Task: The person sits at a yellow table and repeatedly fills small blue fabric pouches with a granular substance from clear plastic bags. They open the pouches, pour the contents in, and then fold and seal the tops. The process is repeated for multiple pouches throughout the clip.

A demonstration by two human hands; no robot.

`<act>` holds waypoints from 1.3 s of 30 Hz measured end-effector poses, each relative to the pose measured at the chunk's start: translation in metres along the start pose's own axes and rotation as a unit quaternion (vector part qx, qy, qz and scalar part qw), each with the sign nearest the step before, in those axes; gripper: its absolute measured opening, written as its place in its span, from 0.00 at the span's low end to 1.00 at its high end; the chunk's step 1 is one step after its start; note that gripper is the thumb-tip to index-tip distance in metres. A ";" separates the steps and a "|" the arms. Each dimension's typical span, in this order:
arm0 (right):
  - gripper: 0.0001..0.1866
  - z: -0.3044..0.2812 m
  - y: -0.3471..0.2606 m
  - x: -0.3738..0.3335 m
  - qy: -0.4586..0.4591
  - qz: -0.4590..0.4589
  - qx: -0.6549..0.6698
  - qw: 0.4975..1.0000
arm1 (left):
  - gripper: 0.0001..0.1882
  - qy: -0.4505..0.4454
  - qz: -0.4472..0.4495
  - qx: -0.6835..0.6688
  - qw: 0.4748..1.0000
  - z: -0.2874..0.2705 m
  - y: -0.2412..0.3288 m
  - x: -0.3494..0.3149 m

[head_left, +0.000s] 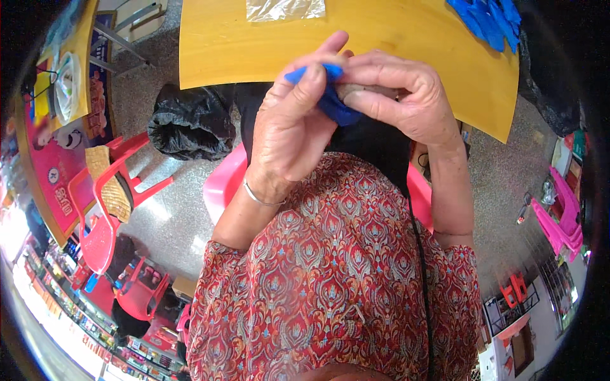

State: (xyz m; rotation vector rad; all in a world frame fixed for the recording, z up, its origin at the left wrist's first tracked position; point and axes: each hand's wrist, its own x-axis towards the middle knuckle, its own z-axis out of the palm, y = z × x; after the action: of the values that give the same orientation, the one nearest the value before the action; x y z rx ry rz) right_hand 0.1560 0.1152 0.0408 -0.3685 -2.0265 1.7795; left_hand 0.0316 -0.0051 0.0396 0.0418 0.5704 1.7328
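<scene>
Blue piece (341, 110) at near edge of table (222, 54), left hand (286, 136) fingers pinching it, right hand (422, 108) fingers closed on blurred brownish item (351, 94) beside it; best pinch lightly but steadily, since likely-thin material could slip.

A yellow table (406, 32) and red chair (97, 251) stand on speckled floor (495, 184) (glinting leftward).

Strong white glare, lower left.
</scene>
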 end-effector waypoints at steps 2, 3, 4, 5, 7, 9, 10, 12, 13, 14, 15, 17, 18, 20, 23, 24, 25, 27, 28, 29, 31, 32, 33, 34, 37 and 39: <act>0.09 -0.001 -0.002 -0.001 0.047 0.050 0.022 0.997 | 0.20 0.003 0.012 0.021 1.000 0.004 0.000 0.000; 0.09 -0.003 -0.003 -0.001 0.071 0.075 0.033 0.994 | 0.22 0.005 0.018 0.032 0.999 0.006 0.000 0.000; 0.10 -0.005 -0.002 -0.002 0.078 0.065 0.023 0.995 | 0.24 0.027 0.027 0.056 0.998 0.005 -0.004 -0.001; 0.10 -0.005 -0.003 -0.002 0.088 0.075 0.033 0.993 | 0.23 0.045 0.027 0.088 0.995 0.005 -0.006 -0.003; 0.10 -0.003 -0.005 -0.003 0.110 0.095 0.053 0.988 | 0.22 0.081 0.026 0.153 0.985 0.006 -0.011 -0.006; 0.11 -0.001 -0.002 -0.003 0.113 0.075 0.034 0.990 | 0.18 0.101 0.051 0.156 0.981 0.003 -0.015 -0.003; 0.11 0.001 -0.002 -0.001 0.113 0.064 0.025 0.991 | 0.17 0.096 0.067 0.164 0.980 0.001 -0.015 0.000; 0.10 0.010 -0.012 0.000 0.160 0.060 -0.020 0.985 | 0.15 0.085 0.077 0.142 0.983 -0.002 -0.014 0.003; 0.10 0.013 -0.016 0.001 0.182 0.057 -0.044 0.981 | 0.14 0.078 0.071 0.111 0.988 -0.003 -0.012 0.004; 0.10 0.014 -0.014 0.002 0.189 0.024 -0.084 0.978 | 0.14 0.071 0.065 0.080 0.992 -0.004 -0.011 0.004; 0.10 0.014 -0.011 0.003 0.195 -0.010 -0.125 0.973 | 0.14 0.069 0.061 0.069 0.993 -0.002 -0.010 0.005; 0.09 0.011 -0.007 0.004 0.177 -0.063 -0.186 0.964 | 0.14 0.069 0.052 0.047 0.995 0.002 -0.007 0.004; 0.09 0.005 -0.007 0.004 0.155 -0.084 -0.209 0.962 | 0.14 0.071 0.048 0.048 0.995 0.003 -0.006 0.005; 0.08 0.001 -0.009 0.005 0.124 -0.105 -0.237 0.958 | 0.15 0.072 0.041 0.049 0.995 0.004 -0.004 0.006; 0.08 0.000 -0.014 0.003 0.105 -0.089 -0.242 0.960 | 0.17 0.080 0.033 0.098 0.991 0.008 -0.002 0.004; 0.08 -0.001 -0.016 0.003 0.100 -0.075 -0.240 0.963 | 0.17 0.077 0.034 0.108 0.991 0.008 -0.001 0.003; 0.08 -0.002 -0.017 0.003 0.097 -0.061 -0.237 0.965 | 0.18 0.072 0.034 0.119 0.990 0.008 0.000 0.003; 0.08 -0.002 -0.019 0.002 0.096 -0.048 -0.237 0.965 | 0.18 0.067 0.041 0.128 0.989 0.008 0.000 0.003; 0.08 -0.003 -0.019 0.002 0.096 -0.043 -0.236 0.966 | 0.18 0.067 0.049 0.126 0.989 0.008 -0.002 0.002; 0.08 -0.004 -0.019 0.002 0.093 -0.051 -0.247 0.963 | 0.17 0.067 0.057 0.123 0.988 0.008 -0.004 0.002; 0.08 -0.005 -0.017 0.002 0.087 -0.067 -0.267 0.957 | 0.18 0.062 0.062 0.140 0.986 0.012 -0.006 0.002; 0.09 -0.007 -0.014 0.002 0.077 -0.069 -0.250 0.963 | 0.18 0.059 0.064 0.148 0.985 0.014 -0.007 0.001; 0.09 -0.010 -0.009 0.002 0.067 -0.071 -0.234 0.967 | 0.19 0.065 0.055 0.142 0.986 0.014 -0.009 0.002; 0.09 -0.011 -0.006 0.002 0.057 -0.074 -0.217 0.972 | 0.19 0.071 0.046 0.137 0.987 0.013 -0.010 0.003; 0.10 -0.006 0.002 0.001 0.050 -0.052 -0.139 0.988 | 0.22 0.096 0.028 0.166 0.981 0.009 -0.020 0.003; 0.11 -0.001 0.005 0.000 0.065 -0.048 -0.127 0.989 | 0.23 0.099 0.008 0.187 0.977 0.007 -0.020 0.002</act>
State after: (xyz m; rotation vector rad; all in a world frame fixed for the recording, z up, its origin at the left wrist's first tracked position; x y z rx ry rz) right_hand 0.1557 0.1167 0.0359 -0.4413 -2.1427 1.4066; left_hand 0.0514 0.0019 0.0373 0.1400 1.0423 1.6333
